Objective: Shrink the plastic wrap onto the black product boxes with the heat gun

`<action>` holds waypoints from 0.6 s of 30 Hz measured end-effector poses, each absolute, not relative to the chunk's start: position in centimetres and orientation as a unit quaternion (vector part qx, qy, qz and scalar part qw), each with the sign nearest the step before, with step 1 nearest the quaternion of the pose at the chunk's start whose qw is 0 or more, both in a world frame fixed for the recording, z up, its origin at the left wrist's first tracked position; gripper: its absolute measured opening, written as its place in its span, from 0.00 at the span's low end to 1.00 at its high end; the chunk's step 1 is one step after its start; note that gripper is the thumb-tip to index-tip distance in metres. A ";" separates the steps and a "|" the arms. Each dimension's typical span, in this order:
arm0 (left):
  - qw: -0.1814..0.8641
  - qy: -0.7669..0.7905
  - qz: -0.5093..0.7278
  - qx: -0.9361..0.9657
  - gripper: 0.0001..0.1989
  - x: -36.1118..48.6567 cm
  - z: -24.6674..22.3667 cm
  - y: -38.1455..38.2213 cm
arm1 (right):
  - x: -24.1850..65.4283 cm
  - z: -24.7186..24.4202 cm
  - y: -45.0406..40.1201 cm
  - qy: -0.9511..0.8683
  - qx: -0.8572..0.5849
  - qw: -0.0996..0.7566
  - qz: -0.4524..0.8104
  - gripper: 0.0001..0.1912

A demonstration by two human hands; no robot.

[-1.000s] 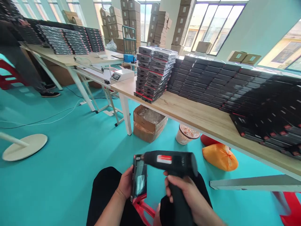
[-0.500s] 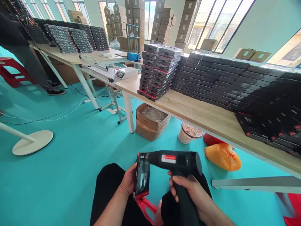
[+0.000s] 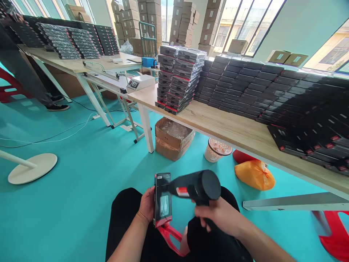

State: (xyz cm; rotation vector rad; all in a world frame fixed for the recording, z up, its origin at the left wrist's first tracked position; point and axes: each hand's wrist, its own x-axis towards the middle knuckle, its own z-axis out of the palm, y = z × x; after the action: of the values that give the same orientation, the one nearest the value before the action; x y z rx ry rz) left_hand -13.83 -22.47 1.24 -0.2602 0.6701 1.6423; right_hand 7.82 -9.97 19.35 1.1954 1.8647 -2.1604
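The pale wooden near table (image 3: 218, 122) carries a tall wrapped stack (image 3: 177, 80) of boxes toward its left end and, right beside it, long rows of dark boxes (image 3: 242, 91) reaching to the right edge of view. On the far table (image 3: 81, 64) stand silvery wrapped stacks (image 3: 68, 43), with more dark piles (image 3: 106, 40) next to them. The turquoise floor (image 3: 89, 163) bears a carton (image 3: 167, 141), a basket (image 3: 211, 155), an orange bag (image 3: 255, 175) against a red one, cables and a round white base (image 3: 35, 170).
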 end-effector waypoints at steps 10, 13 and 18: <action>0.613 0.274 0.733 -0.106 0.25 -13.9 2.7 -22.3 | 12.7 17.9 -12.4 0.488 0.433 0.046 -0.757 0.11; 0.568 0.281 0.764 -0.118 0.26 -13.8 2.5 -22.0 | 12.5 16.7 -13.3 0.438 0.474 -0.028 -0.763 0.17; 0.496 0.354 0.770 -0.190 0.19 -14.2 1.1 -21.6 | 12.6 16.1 -14.8 0.402 0.408 0.000 -0.820 0.19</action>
State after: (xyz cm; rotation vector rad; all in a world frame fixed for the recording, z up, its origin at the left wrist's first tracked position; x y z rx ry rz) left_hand -14.20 -21.59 1.10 -0.4612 0.8568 1.8650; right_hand 12.63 -14.78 16.12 1.2809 1.2640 -2.5758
